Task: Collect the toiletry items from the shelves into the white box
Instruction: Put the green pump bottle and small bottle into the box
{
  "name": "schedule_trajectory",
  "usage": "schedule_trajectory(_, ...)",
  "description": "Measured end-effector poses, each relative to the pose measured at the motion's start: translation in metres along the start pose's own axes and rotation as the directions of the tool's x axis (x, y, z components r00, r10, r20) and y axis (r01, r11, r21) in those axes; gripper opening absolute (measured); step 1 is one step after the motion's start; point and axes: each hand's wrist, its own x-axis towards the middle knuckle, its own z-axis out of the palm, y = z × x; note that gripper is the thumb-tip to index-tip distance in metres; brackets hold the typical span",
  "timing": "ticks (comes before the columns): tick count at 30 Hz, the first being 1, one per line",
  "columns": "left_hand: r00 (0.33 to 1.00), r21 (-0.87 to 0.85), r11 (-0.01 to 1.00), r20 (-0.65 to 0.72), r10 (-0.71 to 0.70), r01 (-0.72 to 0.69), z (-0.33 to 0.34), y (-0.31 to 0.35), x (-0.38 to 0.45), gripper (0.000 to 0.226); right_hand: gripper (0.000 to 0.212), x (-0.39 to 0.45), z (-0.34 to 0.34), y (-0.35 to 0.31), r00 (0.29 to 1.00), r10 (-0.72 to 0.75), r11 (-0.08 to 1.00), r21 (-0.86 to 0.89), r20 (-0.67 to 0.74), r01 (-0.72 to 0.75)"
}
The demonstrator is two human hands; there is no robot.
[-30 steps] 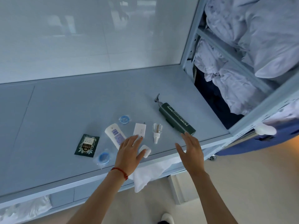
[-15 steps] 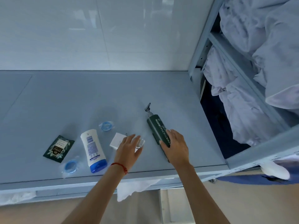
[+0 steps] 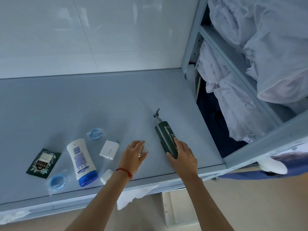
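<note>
Fingers (image 3: 173,148) of the right hand (image 3: 182,157) now curl over the lower end of the dark green pump bottle (image 3: 166,138), which a second ago lay untouched beyond an open palm. The left hand (image 3: 132,157) has left the small white cap-like piece (image 3: 106,176) near the shelf (image 3: 100,100) edge and closed its fingers on a small clear bottle (image 3: 144,149) just left of the green bottle. Both pickups look under way, neither item lifted. Further left of the green bottle lie a white charger block (image 3: 109,150), a white lotion bottle with blue cap (image 3: 81,161), two blue wrapped rings (image 3: 95,133) (image 3: 56,181) and a dark sachet (image 3: 43,163). No white box is clearly in view, so carrying remains ahead.
</note>
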Motion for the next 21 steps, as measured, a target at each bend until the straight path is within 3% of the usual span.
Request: schedule_trajectory(21, 0.995, -0.193, 0.976, 0.01, -0.104, 0.104, 0.005, 0.015, -0.005, 0.043, 0.065, -0.01, -0.013, 0.022, 0.982, 0.186, 0.973, 0.142, -0.018, -0.181)
